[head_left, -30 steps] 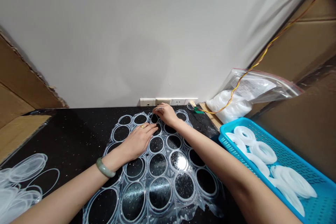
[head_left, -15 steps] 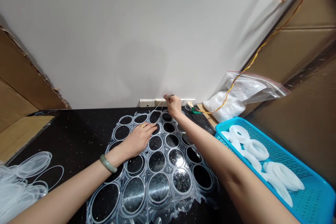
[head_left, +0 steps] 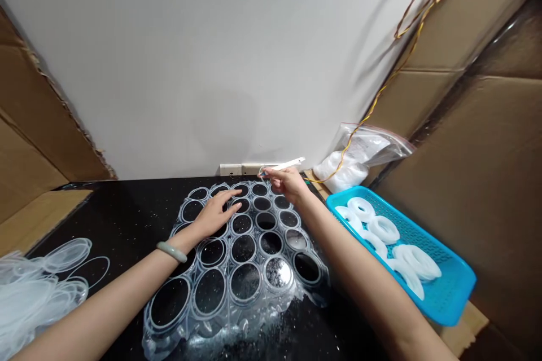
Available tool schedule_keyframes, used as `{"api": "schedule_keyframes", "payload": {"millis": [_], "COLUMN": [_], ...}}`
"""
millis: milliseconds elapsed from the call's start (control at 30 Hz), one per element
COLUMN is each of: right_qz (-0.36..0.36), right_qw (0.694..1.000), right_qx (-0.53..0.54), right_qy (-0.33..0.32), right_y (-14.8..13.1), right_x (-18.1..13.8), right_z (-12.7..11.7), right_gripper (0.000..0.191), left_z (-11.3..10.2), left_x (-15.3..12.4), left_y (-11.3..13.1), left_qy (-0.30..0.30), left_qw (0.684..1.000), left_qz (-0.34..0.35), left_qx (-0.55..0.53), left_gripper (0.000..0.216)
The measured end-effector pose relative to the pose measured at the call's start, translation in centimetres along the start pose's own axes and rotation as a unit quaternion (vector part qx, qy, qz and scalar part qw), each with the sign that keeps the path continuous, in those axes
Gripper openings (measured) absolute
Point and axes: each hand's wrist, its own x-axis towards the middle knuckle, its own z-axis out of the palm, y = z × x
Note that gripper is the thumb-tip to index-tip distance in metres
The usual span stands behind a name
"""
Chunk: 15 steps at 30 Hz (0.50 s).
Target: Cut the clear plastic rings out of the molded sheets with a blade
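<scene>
A translucent rubbery sheet [head_left: 228,277] with rows of round holes, each edged by a raised ring, lies on the black speckled worktop. On its far left part rests my left hand [head_left: 215,211], fingers spread and holding nothing. A green bangle [head_left: 171,251] circles that wrist. Above the sheet's far edge, my right hand [head_left: 290,183] is closed around a slim white stick-like tool [head_left: 292,163], its rear end pointing up to the right. Something bluish and a thin pale loop show at the fingertips, too small to make out.
Thin clear rings [head_left: 38,299] lie heaped at the left. A blue basket [head_left: 455,293] with white ring bundles [head_left: 383,229] stands at the right. Behind it are a plastic bag [head_left: 345,169] and a twisted wire [head_left: 375,104]. Cardboard walls [head_left: 478,141] and sockets [head_left: 231,170] border the worktop.
The thin strand stretched between the sheet and my right hand no longer shows. My left hand's fingers have spread and shifted away from the sheet's middle. The white tool is now plainly visible. The view has shifted.
</scene>
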Motion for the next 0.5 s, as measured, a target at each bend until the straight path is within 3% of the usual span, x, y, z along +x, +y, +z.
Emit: {"api": "schedule_keyframes", "payload": {"millis": [67, 200, 300, 500], "right_qz": [0.037, 0.068, 0.072, 0.055], "right_qw": [0.993, 0.978, 0.975, 0.973], "right_qx": [0.072, 0.117, 0.122, 0.138], "right_qy": [-0.089, -0.157, -0.174, -0.176], "right_y": [-0.3, -0.7, -0.5, 0.5], "right_x": [-2.9, -7.4, -9.5, -11.7], "right_z": [0.8, 1.5, 1.4, 0.7], "right_gripper": [0.027, 0.024, 0.022, 0.019], "left_z": [-0.2, 0.4, 1.4, 1.1], "left_x": [-0.5, -2.8, -4.9, -7.8], "left_y": [2.4, 7.3, 9.8, 12.1], "left_qy": [-0.012, -0.065, -0.057, -0.017], "left_qw": [0.983, 0.886, 0.853, 0.849], "left_qz": [-0.061, -0.111, -0.139, -0.186], "left_qx": [-0.172, -0.445, -0.499, -0.495], "left_gripper": [0.048, 0.049, 0.036, 0.029]}}
